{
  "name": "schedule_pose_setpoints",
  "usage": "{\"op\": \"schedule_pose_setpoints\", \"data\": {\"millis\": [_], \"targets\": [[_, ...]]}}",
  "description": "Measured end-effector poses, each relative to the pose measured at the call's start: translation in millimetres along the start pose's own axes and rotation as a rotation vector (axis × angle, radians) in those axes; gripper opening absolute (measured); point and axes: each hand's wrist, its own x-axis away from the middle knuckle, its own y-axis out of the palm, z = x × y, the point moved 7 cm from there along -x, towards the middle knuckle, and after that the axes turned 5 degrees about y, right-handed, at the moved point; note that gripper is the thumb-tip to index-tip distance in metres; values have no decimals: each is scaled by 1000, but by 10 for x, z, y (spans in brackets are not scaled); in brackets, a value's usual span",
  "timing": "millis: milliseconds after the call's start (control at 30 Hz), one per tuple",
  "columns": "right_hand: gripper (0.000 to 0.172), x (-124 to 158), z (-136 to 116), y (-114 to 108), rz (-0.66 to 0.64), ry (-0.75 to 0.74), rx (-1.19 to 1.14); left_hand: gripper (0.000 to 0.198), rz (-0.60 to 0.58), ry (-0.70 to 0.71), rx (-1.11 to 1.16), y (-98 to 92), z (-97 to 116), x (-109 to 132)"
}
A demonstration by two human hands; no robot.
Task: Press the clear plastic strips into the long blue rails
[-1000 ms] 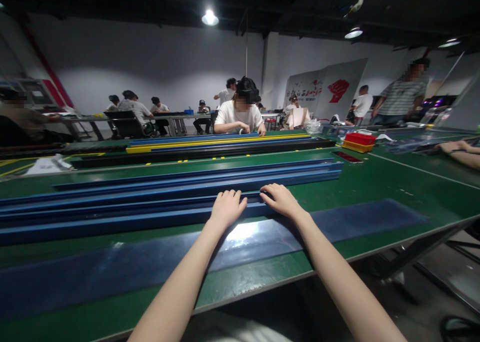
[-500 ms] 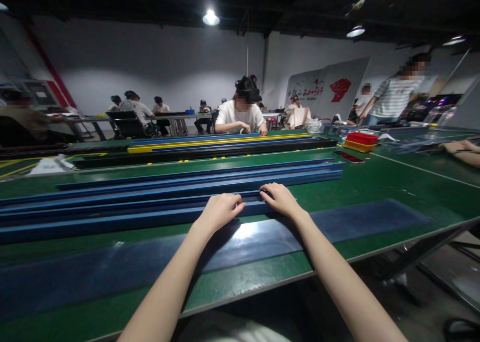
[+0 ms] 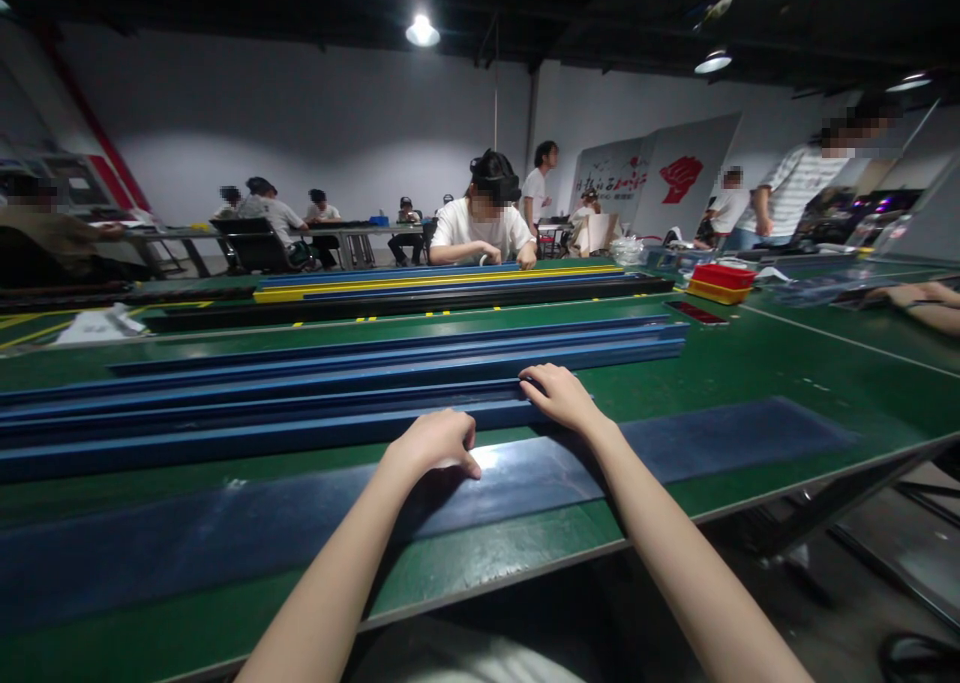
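A long blue channel (image 3: pixel 300 433) lies lengthwise on the green table, the nearest of several blue profiles. My right hand (image 3: pixel 559 398) is at its right end, fingers over the far wall and thumb on the near side, gripping it. In front of the channel lies a flat, glossy, see-through strip (image 3: pixel 675 450) that runs under both forearms. Over this strip hovers my left hand (image 3: pixel 435 441), holding nothing I can see. Its thumb points down, apart from the bent fingers, some of which are hidden behind the hand.
Behind the near channel lie more blue profiles (image 3: pixel 615 346), then black and yellow ones (image 3: pixel 450 283). A co-worker (image 3: pixel 484 223) sits opposite. Red and yellow trays (image 3: pixel 721 283) and a phone (image 3: pixel 696 312) are at the right. The table edge (image 3: pixel 525 575) runs close to me.
My left hand has come off the blue channel and moved toward me, over the see-through strip. My right hand has stayed on the channel. People in the background have shifted.
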Motion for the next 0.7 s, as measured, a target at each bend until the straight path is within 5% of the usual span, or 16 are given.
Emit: {"op": "schedule_pose_setpoints", "data": {"millis": [333,700], "targets": [[31,-2,-5,-6,2,-7,10,23,-92,-9,28,135,-45,-132],[30,1,4,8,8,-12,-3,20,-46,-23,16,89,-45,-146]]}}
